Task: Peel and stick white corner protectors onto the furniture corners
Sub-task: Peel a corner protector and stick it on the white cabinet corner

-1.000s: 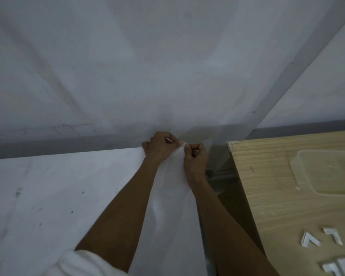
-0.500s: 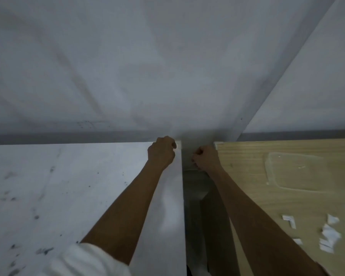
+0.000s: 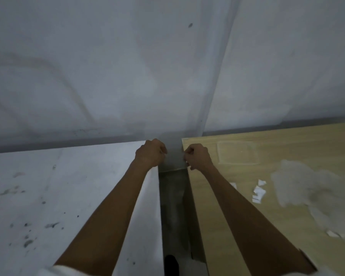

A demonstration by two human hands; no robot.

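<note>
My left hand [image 3: 150, 154] sits curled over the far right corner of the white table [image 3: 68, 196], its fingers wrapped round that corner. The corner protector under it is hidden. Across a narrow gap, my right hand [image 3: 198, 157] is curled into a fist at the far left corner of the wooden table [image 3: 247, 226]. Nothing shows plainly in its fingers. Several small white protector pieces and paper scraps [image 3: 258, 191] lie on the wooden table to the right of my right forearm.
A clear plastic tray [image 3: 237, 154] lies flat on the wooden table near the wall. A crumpled clear bag [image 3: 307, 188] lies further right. The dark gap [image 3: 173, 206] between the tables runs toward me. The grey wall [image 3: 127, 76] stands close behind both tables.
My hands were pinching a small white piece together at the white table's corner. They have since parted: the left stays on that corner, the right has moved to the wooden table's corner.
</note>
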